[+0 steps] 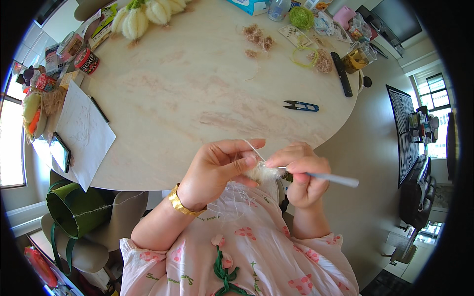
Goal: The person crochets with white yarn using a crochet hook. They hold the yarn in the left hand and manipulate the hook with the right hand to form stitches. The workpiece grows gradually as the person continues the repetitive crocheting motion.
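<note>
Near the table's front edge my left hand (222,162) pinches a small fuzzy cream crochet piece (263,174) between thumb and fingers, with a strand of pale yarn running over the index finger. My right hand (305,174) grips a crochet hook with a grey handle (333,179); its metal shaft reaches into the top of the piece. Part of the piece is hidden by my left fingers. Loose pale strands (233,198) hang below it over the lap. Blue thread snips (301,106) lie on the table beyond my right hand.
The round marble-patterned table (159,96) bears a paper sheet (83,129), a phone (61,152), a black pen (99,110), a remote control (341,74), tangled yarn (257,37), a green yarn ball (301,17) and cream fuzzy crochet pieces (135,22). A green bag (79,207) sits on a chair at left.
</note>
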A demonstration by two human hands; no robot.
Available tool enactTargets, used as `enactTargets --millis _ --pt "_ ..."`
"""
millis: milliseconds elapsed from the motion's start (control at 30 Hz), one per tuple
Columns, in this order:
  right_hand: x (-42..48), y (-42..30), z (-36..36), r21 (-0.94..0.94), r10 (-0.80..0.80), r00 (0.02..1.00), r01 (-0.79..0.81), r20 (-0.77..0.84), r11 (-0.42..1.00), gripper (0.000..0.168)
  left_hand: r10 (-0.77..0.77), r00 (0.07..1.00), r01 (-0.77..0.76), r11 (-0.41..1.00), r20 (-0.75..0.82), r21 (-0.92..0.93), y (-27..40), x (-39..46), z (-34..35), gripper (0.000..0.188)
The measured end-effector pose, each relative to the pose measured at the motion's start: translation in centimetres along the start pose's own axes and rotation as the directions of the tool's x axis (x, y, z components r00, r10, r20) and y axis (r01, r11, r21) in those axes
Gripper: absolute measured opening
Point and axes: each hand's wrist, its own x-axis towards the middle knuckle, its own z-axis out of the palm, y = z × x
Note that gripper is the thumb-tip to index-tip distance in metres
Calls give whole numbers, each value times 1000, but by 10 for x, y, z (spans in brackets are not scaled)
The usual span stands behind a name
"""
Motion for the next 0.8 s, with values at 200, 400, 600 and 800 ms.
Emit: enactTargets --millis 200,400,600,800 --pt "-2 -5 7 337 225 969 -179 -102 924 13 6 1000 -6 1000 14 -10 1 -1 2 20" --pt "-2 0 -2 -78 -78 996 81 44 994 14 37 999 -37 999 -16 14 -1 -1 3 23" --pt "-12 10 18 124 -123 980 144 -159 982 15 -71 988 107 955 137 -275 -4 2 -2 28" --pt "-12 12 16 -85 -235 964 226 -123 970 12 -73 979 142 913 190 -383 -12 5 -3 35"
